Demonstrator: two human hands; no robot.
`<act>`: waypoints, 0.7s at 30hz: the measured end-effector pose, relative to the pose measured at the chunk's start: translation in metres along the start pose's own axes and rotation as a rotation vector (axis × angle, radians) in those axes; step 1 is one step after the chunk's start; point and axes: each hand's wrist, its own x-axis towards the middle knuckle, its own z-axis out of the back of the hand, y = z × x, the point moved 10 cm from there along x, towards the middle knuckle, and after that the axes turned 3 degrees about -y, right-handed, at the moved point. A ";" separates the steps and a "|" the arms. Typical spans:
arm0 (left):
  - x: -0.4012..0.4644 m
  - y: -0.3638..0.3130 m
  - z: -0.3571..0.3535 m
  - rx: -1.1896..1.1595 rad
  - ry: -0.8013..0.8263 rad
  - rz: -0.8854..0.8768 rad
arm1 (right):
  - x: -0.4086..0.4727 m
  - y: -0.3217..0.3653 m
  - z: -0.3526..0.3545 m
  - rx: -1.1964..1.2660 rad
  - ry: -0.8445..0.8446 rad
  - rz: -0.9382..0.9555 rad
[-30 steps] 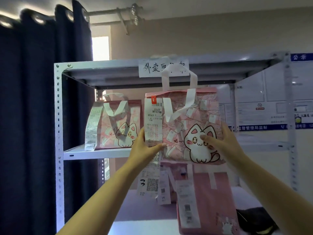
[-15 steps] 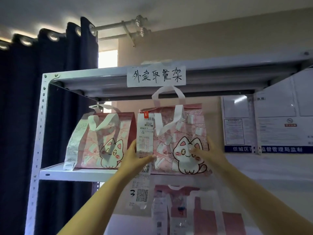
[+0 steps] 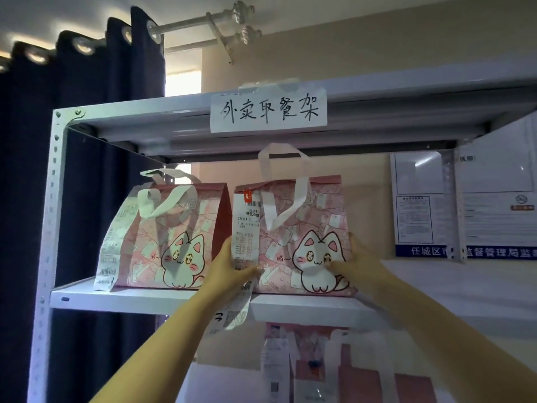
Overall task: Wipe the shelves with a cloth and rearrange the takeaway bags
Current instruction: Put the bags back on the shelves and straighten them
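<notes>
Two pink takeaway bags with a white cat print stand side by side on the upper white shelf board [image 3: 162,299]. The left bag [image 3: 165,237] stands alone with a long receipt hanging over the shelf edge. The right bag [image 3: 293,237] rests on the board between my hands. My left hand [image 3: 232,270] grips its lower left corner, thumb over the long receipt [image 3: 245,228]. My right hand [image 3: 359,264] grips its lower right side, thumb across the cat print. No cloth is in view.
A handwritten paper sign [image 3: 268,112] is taped to the top shelf beam. More pink bags with receipts [image 3: 334,370] stand on the shelf below. A dark curtain [image 3: 72,170] hangs at the left, beside the white perforated shelf post [image 3: 48,228]. Notices [image 3: 465,205] cover the wall at right.
Both hands have carried the right bag up and onto the upper shelf board, next to the left bag. The camera has moved closer and tilted upward.
</notes>
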 end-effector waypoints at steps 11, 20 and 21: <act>-0.033 -0.005 0.016 0.062 -0.035 0.003 | -0.049 0.018 0.008 -0.265 -0.086 0.025; -0.110 -0.030 0.016 0.057 0.102 -0.168 | -0.133 0.028 0.010 -0.204 -0.159 0.030; -0.119 -0.030 0.014 0.062 0.118 -0.183 | -0.143 0.028 0.009 -0.185 -0.172 0.023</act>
